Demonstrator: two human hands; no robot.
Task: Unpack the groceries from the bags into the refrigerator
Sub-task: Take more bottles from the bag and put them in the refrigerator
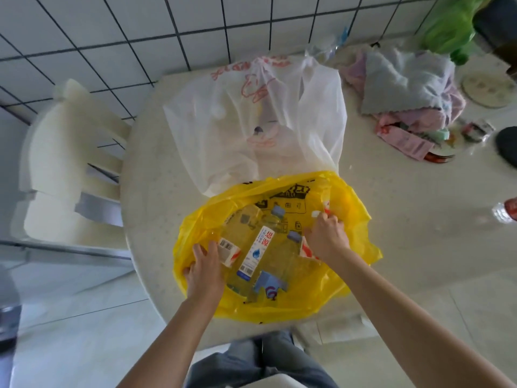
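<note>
The left hand [204, 273] pinches the yellow bag's [282, 309] rim at 9 o'clock; the right hand [327, 239] is closed on the rim at 3 o'clock — together they spread the mouth. Inside lie water bottles [257, 252] (clear, lying flat). The white bag [251, 121] sits at 12 o'clock on the table [419, 233]. Opening step, likely; next, one hand must let go and lift a bottle.

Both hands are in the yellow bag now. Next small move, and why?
Probably close the left hand on the bottle under it and lift it out of the yellow bag. The bag's mouth is spread open on the table, several water bottles lie exposed inside, and the right hand is at the far rim, seemingly holding it back.
</note>
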